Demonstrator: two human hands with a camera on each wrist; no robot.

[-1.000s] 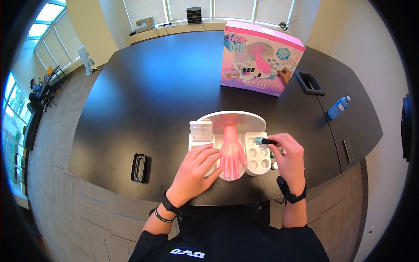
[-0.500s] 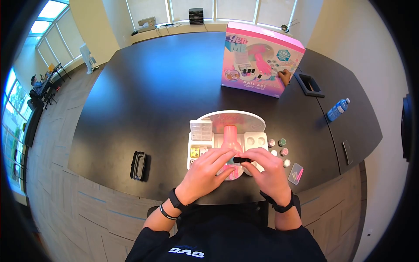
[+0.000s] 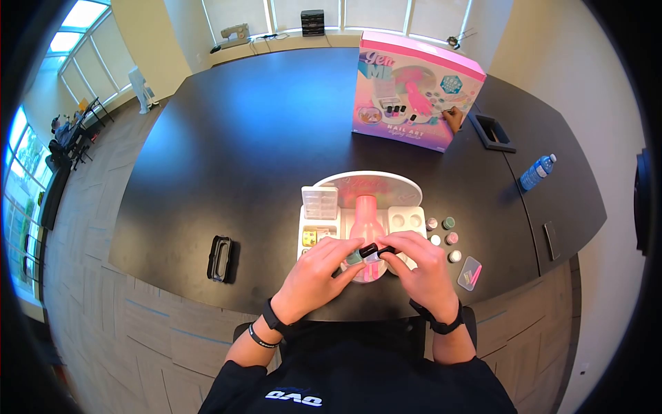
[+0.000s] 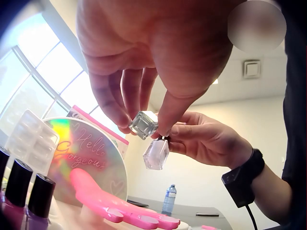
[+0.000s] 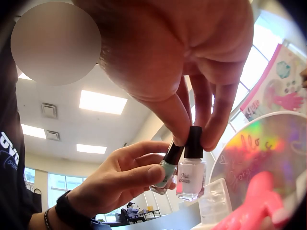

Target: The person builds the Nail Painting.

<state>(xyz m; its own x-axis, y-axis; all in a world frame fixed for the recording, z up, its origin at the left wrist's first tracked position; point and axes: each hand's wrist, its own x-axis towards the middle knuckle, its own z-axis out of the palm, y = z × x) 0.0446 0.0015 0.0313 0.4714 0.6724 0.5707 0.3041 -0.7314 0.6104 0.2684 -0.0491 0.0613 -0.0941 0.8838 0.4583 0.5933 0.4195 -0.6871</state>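
My left hand (image 3: 314, 279) pinches a teal nail polish bottle (image 5: 168, 170) with a black cap, tilted. In my right hand (image 3: 422, 270) is a pale pinkish nail polish bottle (image 5: 191, 177), held by its black cap and hanging upright in the right wrist view. Side by side, the two bottles are over a pink model hand (image 3: 366, 215). That model hand lies on a white nail-art stand (image 3: 303, 238) with a shiny, rounded back panel (image 3: 401, 190). More black-capped polish bottles (image 4: 41, 196) show at the lower left of the left wrist view.
Several small jars (image 3: 452, 238) and a clear case with pink sticks (image 3: 469, 273) lie right of the stand. Behind stands the nail-art box (image 3: 417, 96). A water bottle (image 3: 538, 172) is at the right, a black frame-like object (image 3: 221, 259) at the left.
My right hand has moved left with polish from above the right tray to the middle. My left hand has shifted right to meet it and now holds the teal bottle, apart from the pale one.
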